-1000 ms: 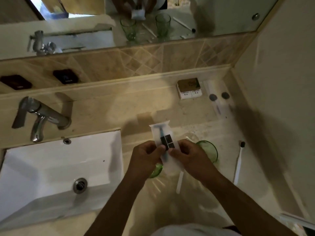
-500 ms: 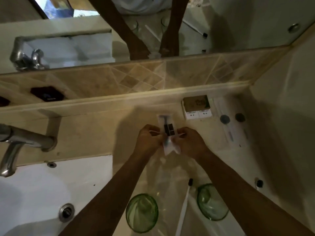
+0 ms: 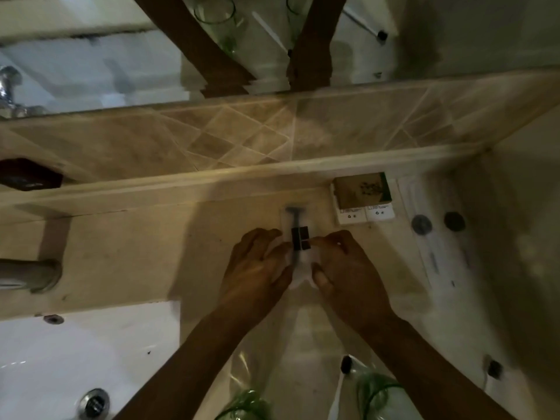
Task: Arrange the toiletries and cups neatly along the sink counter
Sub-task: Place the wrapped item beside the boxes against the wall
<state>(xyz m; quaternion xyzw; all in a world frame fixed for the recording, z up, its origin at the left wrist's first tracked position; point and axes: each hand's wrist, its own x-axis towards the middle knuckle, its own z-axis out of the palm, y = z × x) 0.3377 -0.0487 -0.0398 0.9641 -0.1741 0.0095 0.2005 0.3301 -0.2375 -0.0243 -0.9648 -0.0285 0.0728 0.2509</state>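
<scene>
A razor in a white packet (image 3: 297, 230) lies flat on the beige counter (image 3: 151, 253) near the back ledge. My left hand (image 3: 257, 268) and my right hand (image 3: 345, 268) pinch its near end from either side. Just right of it sits a stack of small boxes (image 3: 362, 197). Further right lie flat white sachets with dark round lids (image 3: 430, 234). Two green glass cups (image 3: 377, 395) (image 3: 245, 409) stand at the bottom edge, with a white toothbrush (image 3: 342, 377) between them. Another toothbrush head (image 3: 494, 368) shows at the right.
The white sink basin (image 3: 75, 359) with its drain fills the lower left, and the chrome tap spout (image 3: 30, 275) juts in from the left. A dark soap dish (image 3: 28, 174) sits on the back ledge. The mirror above reflects my arms. A wall closes the right side.
Both hands have carried the razor packet away from me, from above the cups to the back of the counter beside the boxes, and lowered it flat. The view has followed forward.
</scene>
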